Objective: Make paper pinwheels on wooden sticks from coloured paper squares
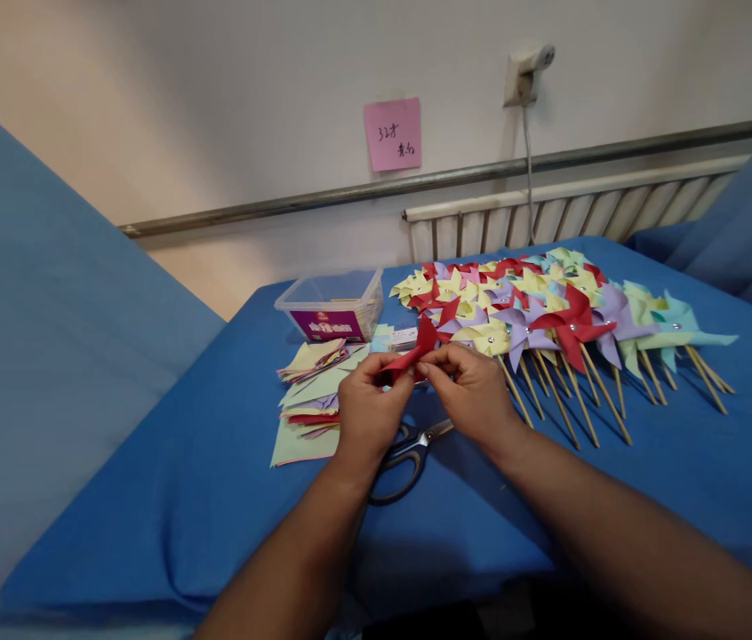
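Fingers of left hand (368, 404) and right hand (473, 391) pinch red paper (416, 348), their grip closed, hiding its centre.

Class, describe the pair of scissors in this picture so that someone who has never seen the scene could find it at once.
Start at the blue cloth-covered table and go to its near middle, where the person's left hand and right hand fold a red paper piece. Directly beneath those hands lie the dark-handled metal scissors. They are the only metal tool there, lying beside the stack of flat pastel paper squares.
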A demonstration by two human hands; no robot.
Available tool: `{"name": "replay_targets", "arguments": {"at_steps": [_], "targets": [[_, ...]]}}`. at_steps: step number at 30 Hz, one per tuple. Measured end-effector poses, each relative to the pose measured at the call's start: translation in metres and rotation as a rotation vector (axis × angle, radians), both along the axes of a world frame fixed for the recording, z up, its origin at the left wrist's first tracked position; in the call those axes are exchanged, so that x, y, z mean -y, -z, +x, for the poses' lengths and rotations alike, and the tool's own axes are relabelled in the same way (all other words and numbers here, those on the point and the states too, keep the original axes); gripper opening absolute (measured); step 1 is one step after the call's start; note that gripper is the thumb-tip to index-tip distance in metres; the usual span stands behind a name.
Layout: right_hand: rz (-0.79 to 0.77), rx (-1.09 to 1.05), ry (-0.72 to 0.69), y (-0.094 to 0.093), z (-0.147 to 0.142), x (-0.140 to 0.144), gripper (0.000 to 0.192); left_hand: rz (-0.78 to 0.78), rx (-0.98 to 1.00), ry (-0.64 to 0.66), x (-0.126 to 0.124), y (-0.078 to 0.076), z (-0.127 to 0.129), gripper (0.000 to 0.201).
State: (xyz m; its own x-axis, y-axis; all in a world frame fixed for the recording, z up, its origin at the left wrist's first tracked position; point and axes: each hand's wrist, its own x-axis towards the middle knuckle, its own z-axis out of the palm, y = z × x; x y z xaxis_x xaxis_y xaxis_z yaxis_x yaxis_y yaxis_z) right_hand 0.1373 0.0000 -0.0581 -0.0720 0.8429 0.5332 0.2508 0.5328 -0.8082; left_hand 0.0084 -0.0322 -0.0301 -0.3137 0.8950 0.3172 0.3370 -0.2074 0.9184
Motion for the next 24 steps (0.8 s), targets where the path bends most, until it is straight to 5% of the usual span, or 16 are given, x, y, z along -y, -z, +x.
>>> {"name": "replay_targets", "arguments": {"at_steps": [10, 19, 24], "targets": [[-0.042, -0.107, -0.054, -0.003, 0.0, -0.002, 0.004, 0.047, -0.006, 0.017, 0.0, 0.001, -0.002, 0.009], [-0.243, -0.455, -0.247, -0.001, -0.008, -0.003, 0.046, 0.027, 0.02, 0.029, 0.001, -0.001, -0.001, 0.009], [-0.302, -0.365, -0.321, -0.001, -0.003, -0.007, 0.019, 0.006, 0.028, 0.051, 0.001, 0.0, -0.001, 0.008]]}}
